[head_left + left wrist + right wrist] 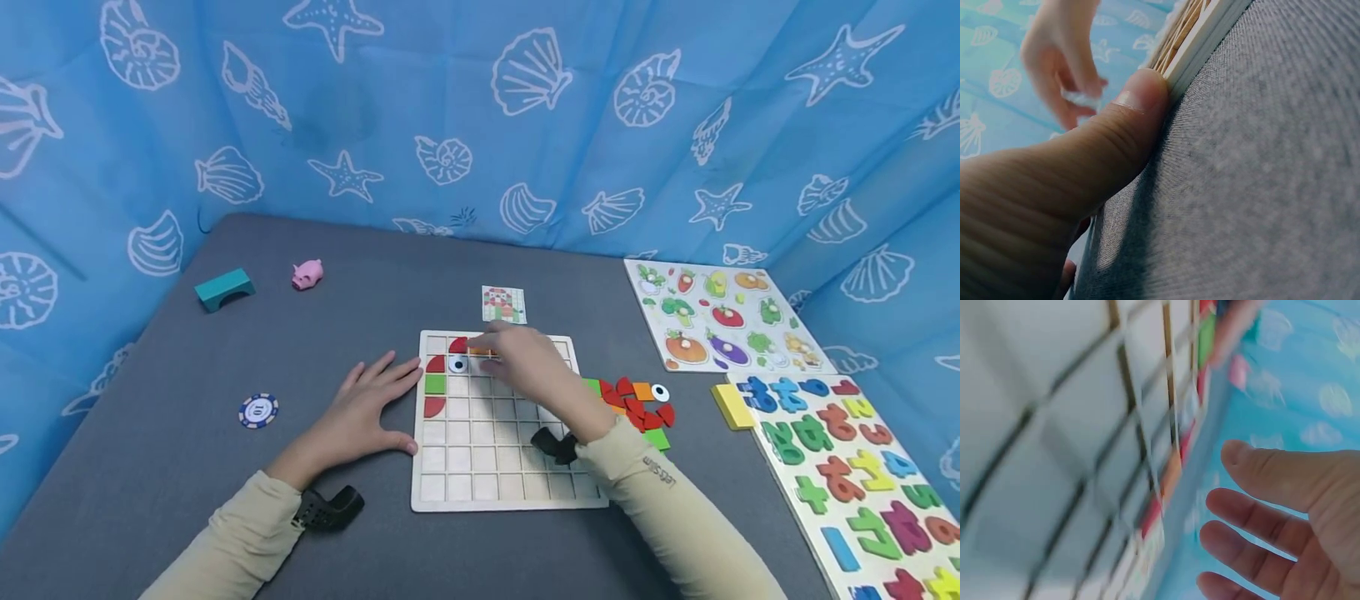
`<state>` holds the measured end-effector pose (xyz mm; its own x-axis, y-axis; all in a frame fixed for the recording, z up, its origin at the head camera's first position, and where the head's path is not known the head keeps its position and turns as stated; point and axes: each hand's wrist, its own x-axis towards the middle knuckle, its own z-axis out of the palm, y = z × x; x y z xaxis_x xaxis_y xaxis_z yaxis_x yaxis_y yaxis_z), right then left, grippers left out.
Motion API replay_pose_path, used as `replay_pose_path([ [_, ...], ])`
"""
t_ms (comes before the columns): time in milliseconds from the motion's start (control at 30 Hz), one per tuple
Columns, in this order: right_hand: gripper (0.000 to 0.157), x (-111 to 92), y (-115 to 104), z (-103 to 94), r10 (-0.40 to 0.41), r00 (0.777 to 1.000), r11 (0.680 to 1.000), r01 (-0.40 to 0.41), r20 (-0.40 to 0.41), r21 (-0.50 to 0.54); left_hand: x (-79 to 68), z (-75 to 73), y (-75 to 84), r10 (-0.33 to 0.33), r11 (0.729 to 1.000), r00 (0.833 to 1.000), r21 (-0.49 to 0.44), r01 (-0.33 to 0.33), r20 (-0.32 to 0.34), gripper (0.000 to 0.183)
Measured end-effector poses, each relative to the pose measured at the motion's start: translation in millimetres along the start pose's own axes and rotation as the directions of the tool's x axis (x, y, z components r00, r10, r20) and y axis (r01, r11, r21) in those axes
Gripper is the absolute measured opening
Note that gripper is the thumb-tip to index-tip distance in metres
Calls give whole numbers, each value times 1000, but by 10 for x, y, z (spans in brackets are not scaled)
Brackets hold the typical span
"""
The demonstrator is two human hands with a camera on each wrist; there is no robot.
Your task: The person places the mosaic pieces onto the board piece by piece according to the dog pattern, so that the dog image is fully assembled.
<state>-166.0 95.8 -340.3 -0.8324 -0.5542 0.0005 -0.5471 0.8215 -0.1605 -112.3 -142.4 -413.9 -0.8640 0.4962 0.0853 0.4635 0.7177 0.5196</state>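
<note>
Gridded board (460, 461) touches the spread left hand (358, 414), the loosely parted right hand (529, 360) above it.

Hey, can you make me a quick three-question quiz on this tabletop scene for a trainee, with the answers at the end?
1. True or false: the left hand touches the left edge of the gridded board.
2. Which is nearest the teal block? A) poker chip; B) picture card; C) pink pig.
3. Fill in the blank: in the head view, the loose pieces lie on the ____ side of the gridded board.

Key: 1. True; 2. C; 3. right.
</note>
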Motion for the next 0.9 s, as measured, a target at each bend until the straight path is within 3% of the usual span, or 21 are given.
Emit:
replay_pose_path([
  [200, 33, -432, 503, -150, 139, 988, 990, -137, -69, 34, 10, -16, 9, -7, 1000, 1000, 4, 7, 7, 100],
  [433, 30, -847, 1003, -94, 261, 965, 965, -260, -23, 42, 10, -20, 2, 5, 1000, 1000, -18, -5, 4, 99],
  [600, 27, -953, 1137, -10, 260, 966, 964, -260, 15, 58, -8, -10, -6, 11, 1000, 1000, -19, -12, -12, 99],
  [900, 23, -931, 1192, 52, 278, 960, 957, -279, 24, 76, 0, 10, 1, 12, 1000, 1000, -22, -12, -18, 100],
])
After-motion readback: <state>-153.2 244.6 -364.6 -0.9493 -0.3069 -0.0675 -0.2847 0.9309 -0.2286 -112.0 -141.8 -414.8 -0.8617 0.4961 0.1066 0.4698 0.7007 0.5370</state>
